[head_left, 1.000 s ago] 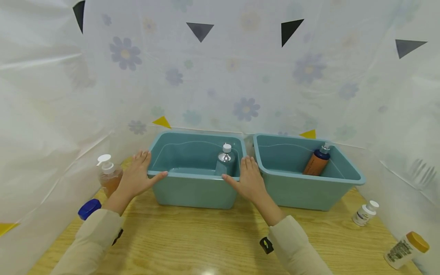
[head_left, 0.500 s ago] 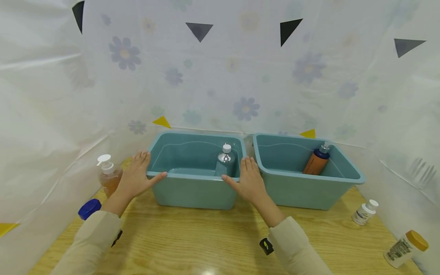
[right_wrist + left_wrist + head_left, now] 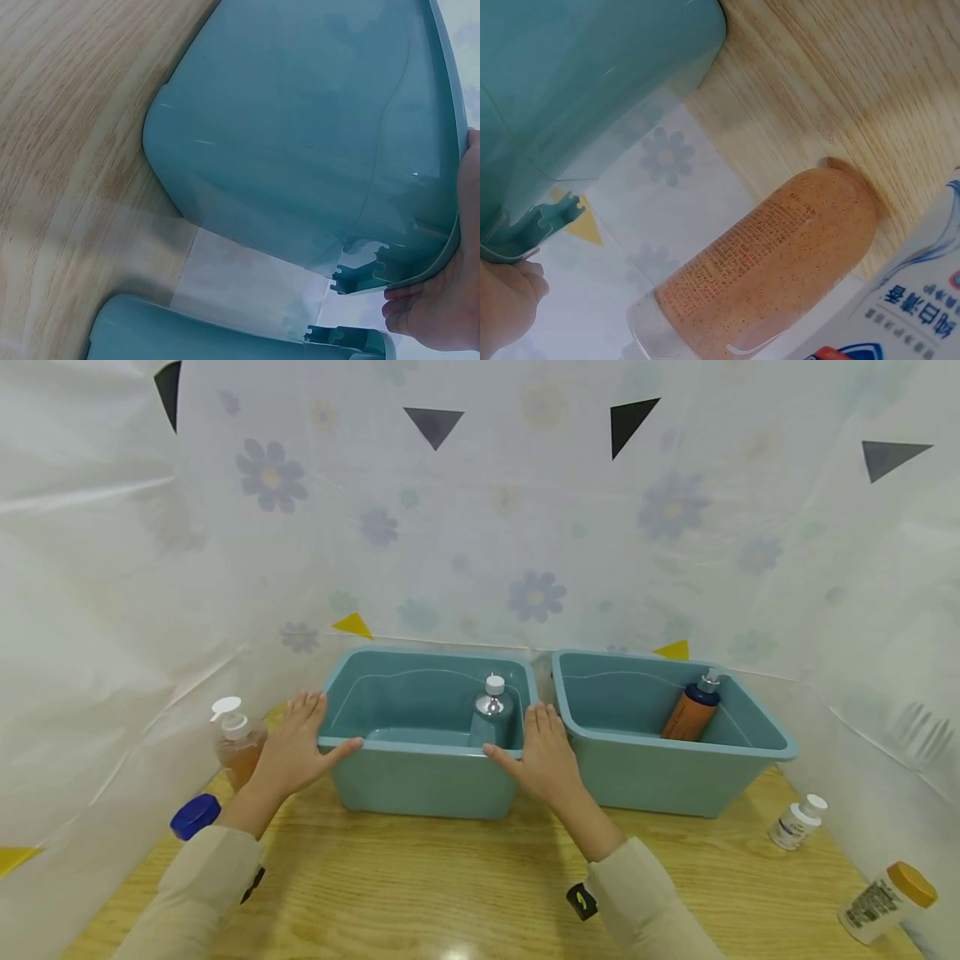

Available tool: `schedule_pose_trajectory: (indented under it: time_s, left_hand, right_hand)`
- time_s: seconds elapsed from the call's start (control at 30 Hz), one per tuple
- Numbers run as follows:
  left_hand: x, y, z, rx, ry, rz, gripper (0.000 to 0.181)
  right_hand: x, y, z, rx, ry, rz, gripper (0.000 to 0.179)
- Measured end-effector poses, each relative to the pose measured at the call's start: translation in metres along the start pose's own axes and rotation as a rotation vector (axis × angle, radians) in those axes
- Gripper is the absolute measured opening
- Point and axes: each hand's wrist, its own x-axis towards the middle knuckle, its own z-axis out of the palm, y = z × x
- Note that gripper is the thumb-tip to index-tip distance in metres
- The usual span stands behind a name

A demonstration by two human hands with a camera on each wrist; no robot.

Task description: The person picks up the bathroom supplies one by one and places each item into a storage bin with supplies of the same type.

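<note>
Both hands are at the near corners of the left teal bin (image 3: pixel 427 783). My left hand (image 3: pixel 294 747) lies along its left side with straight fingers, thumb over the front rim. Mirroring that, my right hand (image 3: pixel 547 753) has straight fingers along the right side and its thumb on the front rim. In the right wrist view fingertips (image 3: pixel 403 304) touch the rim's outer edge. Inside the bin, at its right end, stands a clear bottle with a white cap (image 3: pixel 495 684). An amber pump bottle (image 3: pixel 780 262) stands just left of my left hand.
A second teal bin (image 3: pixel 660 783) stands close on the right, holding an orange-brown pump bottle (image 3: pixel 690 714). A blue-capped white bottle (image 3: pixel 915 300) is at the left. On the right are a small white bottle (image 3: pixel 797 822) and a yellow-capped bottle (image 3: pixel 885 903). Plastic sheeting surrounds the wooden table (image 3: pixel 420 893).
The left bin has shifted very slightly toward me, its front edge a little lower in the head view. Both hands keep the same hold on its corners.
</note>
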Motion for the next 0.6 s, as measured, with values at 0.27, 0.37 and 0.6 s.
schedule_pose_trajectory:
  time_s: [0.27, 0.37, 0.6]
  left_hand:
    - [-0.0025, -0.0001, 0.0005, 0.000, 0.004, -0.005, 0.098]
    - [-0.0038, 0.0007, -0.0002, -0.001, 0.005, -0.008, 0.098]
    - [-0.0052, 0.0023, -0.0013, -0.004, -0.003, -0.013, 0.099]
  right_hand:
    - [-0.0043, -0.0022, -0.0013, 0.003, 0.011, -0.006, 0.093]
    - [-0.0057, -0.0029, -0.0017, 0.006, 0.012, -0.007, 0.093]
    - [-0.0076, -0.0029, -0.0018, 0.012, 0.022, -0.010, 0.093]
